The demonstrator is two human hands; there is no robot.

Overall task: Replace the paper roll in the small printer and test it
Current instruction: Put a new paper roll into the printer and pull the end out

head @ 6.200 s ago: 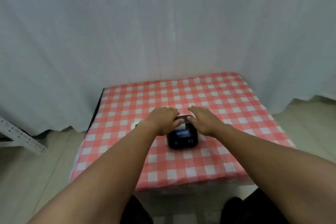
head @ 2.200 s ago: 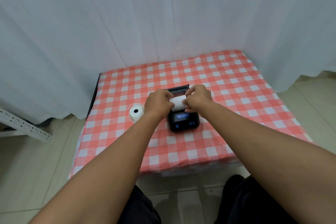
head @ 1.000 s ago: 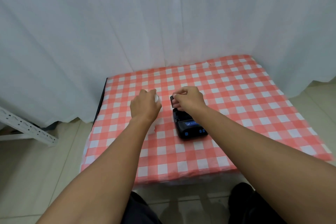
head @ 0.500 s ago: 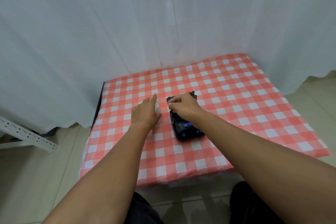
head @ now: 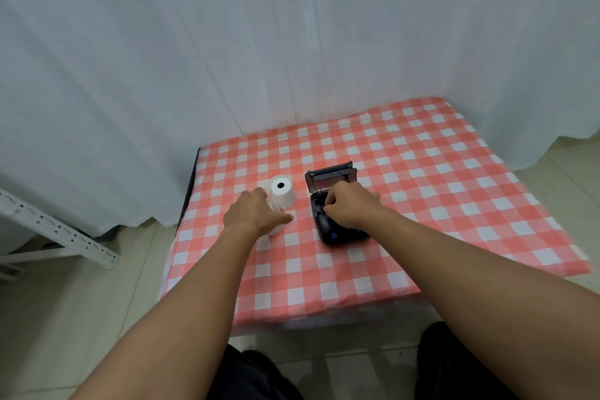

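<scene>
The small black printer (head: 337, 234) sits mid-table on the checked cloth with its lid (head: 331, 177) flipped up and back. My right hand (head: 349, 209) rests on the printer body, its fingers curled at the edge of the open paper bay, and hides most of the bay. A white paper roll (head: 281, 193) stands on end just left of the printer, black core hole facing up. My left hand (head: 253, 214) lies over a second white roll (head: 276, 230), thumb against its right side; only slivers of that roll show.
The low table (head: 422, 204) carries a red-and-white checked cloth and stands against a white curtain (head: 292, 42). A white metal bracket (head: 58, 230) lies on the tiled floor to the left. My dark-clad knees (head: 253, 373) are at the table's near edge.
The printer lid has been opened and a roll lifted out. My left hand set that roll upright left of the printer, then dropped onto the other roll. My right hand stayed on the printer.
</scene>
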